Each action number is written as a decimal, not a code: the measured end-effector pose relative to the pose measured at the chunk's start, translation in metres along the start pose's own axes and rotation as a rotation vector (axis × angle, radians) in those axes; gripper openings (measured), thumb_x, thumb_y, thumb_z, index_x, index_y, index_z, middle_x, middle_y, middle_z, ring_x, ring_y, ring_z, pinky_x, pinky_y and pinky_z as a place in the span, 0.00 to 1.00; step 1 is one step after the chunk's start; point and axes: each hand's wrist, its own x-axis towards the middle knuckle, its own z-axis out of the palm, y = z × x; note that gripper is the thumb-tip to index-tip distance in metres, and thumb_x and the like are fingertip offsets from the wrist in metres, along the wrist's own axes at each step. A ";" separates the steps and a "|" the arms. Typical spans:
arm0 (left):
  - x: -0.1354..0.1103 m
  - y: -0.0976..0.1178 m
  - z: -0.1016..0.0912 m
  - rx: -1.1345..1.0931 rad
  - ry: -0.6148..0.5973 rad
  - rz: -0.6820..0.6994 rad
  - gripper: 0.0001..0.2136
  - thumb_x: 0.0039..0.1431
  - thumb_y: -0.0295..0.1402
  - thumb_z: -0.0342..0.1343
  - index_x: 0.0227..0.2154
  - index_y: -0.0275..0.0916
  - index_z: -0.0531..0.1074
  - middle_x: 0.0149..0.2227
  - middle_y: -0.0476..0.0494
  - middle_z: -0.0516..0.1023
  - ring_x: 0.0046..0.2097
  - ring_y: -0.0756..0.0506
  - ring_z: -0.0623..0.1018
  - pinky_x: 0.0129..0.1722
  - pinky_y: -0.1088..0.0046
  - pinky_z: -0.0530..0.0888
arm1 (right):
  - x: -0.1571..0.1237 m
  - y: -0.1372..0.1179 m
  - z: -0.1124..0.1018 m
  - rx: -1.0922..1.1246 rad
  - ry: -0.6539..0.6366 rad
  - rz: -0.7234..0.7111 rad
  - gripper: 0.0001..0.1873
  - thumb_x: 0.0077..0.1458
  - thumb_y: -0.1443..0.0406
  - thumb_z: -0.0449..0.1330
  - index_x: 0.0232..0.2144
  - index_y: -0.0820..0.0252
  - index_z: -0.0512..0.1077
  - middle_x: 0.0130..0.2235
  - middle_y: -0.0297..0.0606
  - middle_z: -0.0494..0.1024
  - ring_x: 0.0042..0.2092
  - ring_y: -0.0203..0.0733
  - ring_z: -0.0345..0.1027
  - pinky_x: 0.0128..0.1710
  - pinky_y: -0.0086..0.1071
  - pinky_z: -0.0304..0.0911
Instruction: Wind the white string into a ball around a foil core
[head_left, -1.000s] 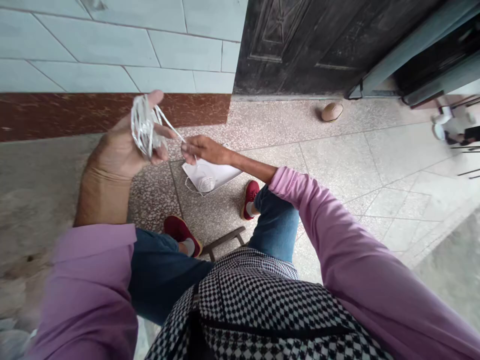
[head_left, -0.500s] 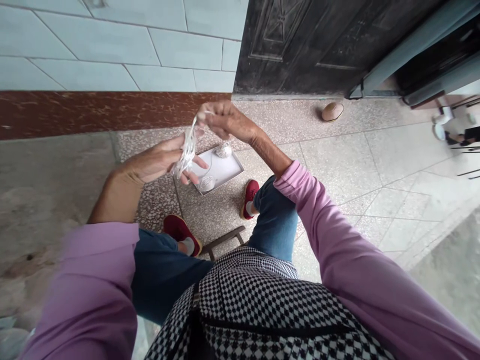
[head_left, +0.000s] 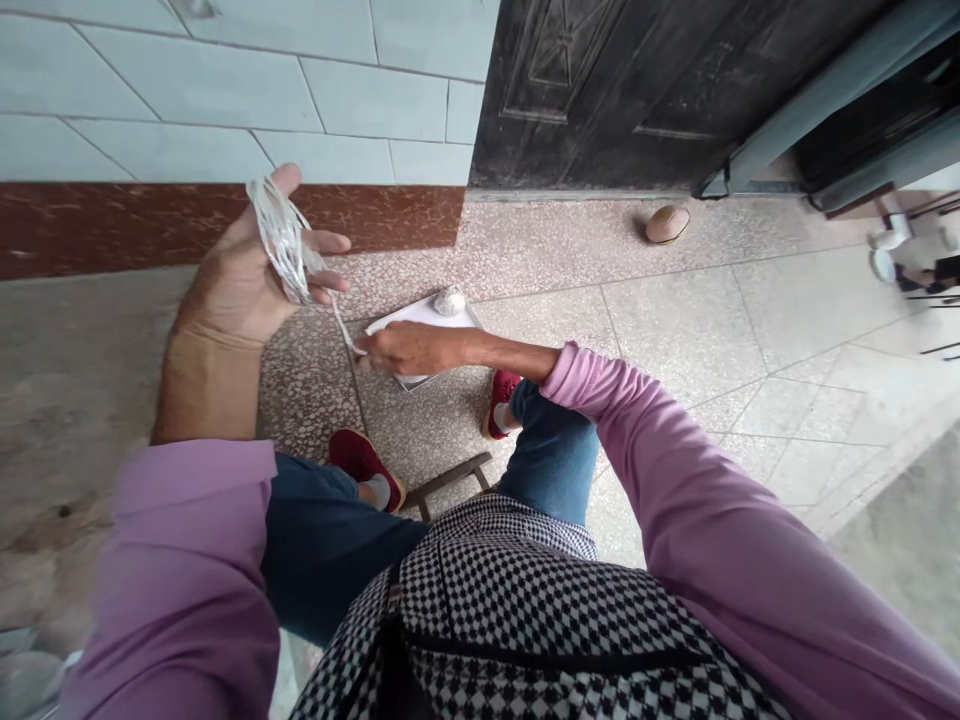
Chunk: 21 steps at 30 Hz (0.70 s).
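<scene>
A hank of white string point(head_left: 283, 240) is looped round the fingers of my left hand point(head_left: 240, 275), which is raised in front of the wall base with its fingers apart and palm turned up. From the hank a strand slants down to my right hand point(head_left: 409, 347), whose fingers are closed on it. The right hand is lower, over a shallow white box point(head_left: 469, 318) on the floor. One ball of white string point(head_left: 450, 301) lies at the box's far side. My right hand and forearm cover the box's near part.
Pale blue wall tiles point(head_left: 360, 90) and a dark door point(head_left: 585, 90) stand ahead. A round tan object point(head_left: 667, 225) lies by the doorstep. My red shoes point(head_left: 360, 460) flank the box, and a wooden bar point(head_left: 450, 477), perhaps of a stool, shows between my legs.
My left hand has moved up and left, turning its palm upward with the string hank. My right hand has swung down and left from beside it, drawing a strand and covering the nearer string ball.
</scene>
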 end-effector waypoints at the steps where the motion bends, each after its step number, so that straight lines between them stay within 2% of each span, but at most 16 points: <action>1: 0.000 -0.001 -0.001 0.050 0.000 -0.016 0.52 0.80 0.39 0.72 0.98 0.46 0.52 0.52 0.42 0.97 0.34 0.44 0.92 0.29 0.74 0.83 | -0.003 -0.005 0.002 0.036 -0.093 -0.057 0.14 0.96 0.73 0.58 0.55 0.66 0.83 0.38 0.27 0.79 0.43 0.34 0.80 0.51 0.25 0.73; 3: -0.001 -0.007 0.000 0.178 -0.006 -0.062 0.54 0.80 0.35 0.71 0.99 0.44 0.48 0.51 0.38 0.97 0.36 0.42 0.93 0.31 0.72 0.85 | -0.009 -0.006 -0.004 0.153 -0.270 -0.156 0.19 0.98 0.71 0.52 0.57 0.66 0.84 0.38 0.26 0.77 0.39 0.31 0.77 0.48 0.23 0.72; 4: -0.001 -0.012 0.003 0.243 -0.016 -0.091 0.54 0.80 0.34 0.71 0.99 0.42 0.47 0.51 0.36 0.96 0.36 0.41 0.93 0.32 0.71 0.86 | -0.012 -0.002 -0.012 0.231 -0.310 -0.183 0.19 0.99 0.69 0.52 0.57 0.66 0.83 0.37 0.26 0.76 0.37 0.31 0.75 0.45 0.22 0.71; 5: -0.002 -0.016 0.006 0.300 -0.032 -0.126 0.53 0.81 0.33 0.71 0.98 0.40 0.49 0.51 0.34 0.96 0.35 0.40 0.92 0.32 0.71 0.85 | -0.014 0.006 -0.022 0.306 -0.297 -0.192 0.19 0.99 0.68 0.52 0.57 0.66 0.83 0.37 0.26 0.75 0.35 0.30 0.72 0.42 0.21 0.69; 7: -0.006 -0.024 0.016 0.366 -0.117 -0.220 0.50 0.82 0.34 0.72 0.97 0.35 0.55 0.52 0.29 0.96 0.33 0.40 0.91 0.30 0.71 0.84 | -0.016 0.029 -0.047 0.409 -0.145 -0.172 0.17 1.00 0.65 0.55 0.55 0.66 0.80 0.35 0.25 0.73 0.32 0.29 0.65 0.37 0.20 0.65; 10: -0.013 -0.028 0.031 0.340 -0.335 -0.348 0.46 0.84 0.40 0.73 0.94 0.32 0.61 0.55 0.21 0.96 0.33 0.38 0.92 0.28 0.70 0.84 | -0.015 0.073 -0.076 0.385 0.139 -0.070 0.24 1.02 0.57 0.55 0.47 0.63 0.75 0.30 0.22 0.69 0.31 0.29 0.58 0.34 0.20 0.60; 13: -0.019 -0.020 0.040 0.305 -0.464 -0.387 0.47 0.84 0.41 0.72 0.95 0.32 0.59 0.55 0.20 0.96 0.32 0.38 0.93 0.26 0.72 0.83 | -0.014 0.103 -0.085 0.339 0.233 0.007 0.31 1.00 0.48 0.59 0.40 0.59 0.72 0.28 0.23 0.71 0.33 0.29 0.64 0.35 0.20 0.64; 15: -0.022 -0.014 0.043 0.304 -0.501 -0.401 0.50 0.84 0.44 0.72 0.96 0.32 0.56 0.53 0.22 0.96 0.30 0.39 0.92 0.24 0.72 0.82 | -0.013 0.109 -0.083 0.365 0.272 0.019 0.37 0.97 0.43 0.61 0.34 0.57 0.69 0.26 0.25 0.72 0.36 0.30 0.70 0.37 0.19 0.65; 16: -0.022 -0.012 0.044 0.295 -0.518 -0.400 0.51 0.84 0.47 0.72 0.97 0.32 0.56 0.53 0.22 0.96 0.29 0.39 0.92 0.23 0.72 0.82 | -0.012 0.109 -0.081 0.383 0.287 0.010 0.40 0.96 0.41 0.57 0.30 0.56 0.67 0.25 0.26 0.71 0.37 0.29 0.71 0.37 0.18 0.64; 18: -0.022 -0.009 0.043 0.248 -0.545 -0.372 0.56 0.81 0.52 0.74 0.97 0.30 0.55 0.52 0.21 0.96 0.27 0.38 0.91 0.21 0.71 0.81 | -0.008 0.105 -0.078 0.423 0.305 -0.030 0.46 0.96 0.40 0.43 0.24 0.54 0.59 0.22 0.27 0.66 0.39 0.26 0.72 0.37 0.16 0.61; 20: -0.020 -0.006 0.040 0.169 -0.531 -0.304 0.61 0.77 0.54 0.77 0.97 0.30 0.53 0.52 0.22 0.96 0.26 0.38 0.90 0.19 0.70 0.79 | -0.003 0.098 -0.076 0.486 0.336 -0.072 0.45 0.94 0.46 0.32 0.22 0.54 0.54 0.21 0.27 0.63 0.38 0.24 0.70 0.38 0.16 0.59; 21: -0.018 -0.004 0.037 0.128 -0.494 -0.265 0.62 0.77 0.54 0.77 0.98 0.32 0.50 0.51 0.24 0.97 0.25 0.38 0.89 0.19 0.70 0.78 | 0.000 0.094 -0.074 0.532 0.373 -0.082 0.43 0.95 0.50 0.32 0.24 0.55 0.56 0.22 0.25 0.64 0.37 0.23 0.68 0.38 0.16 0.59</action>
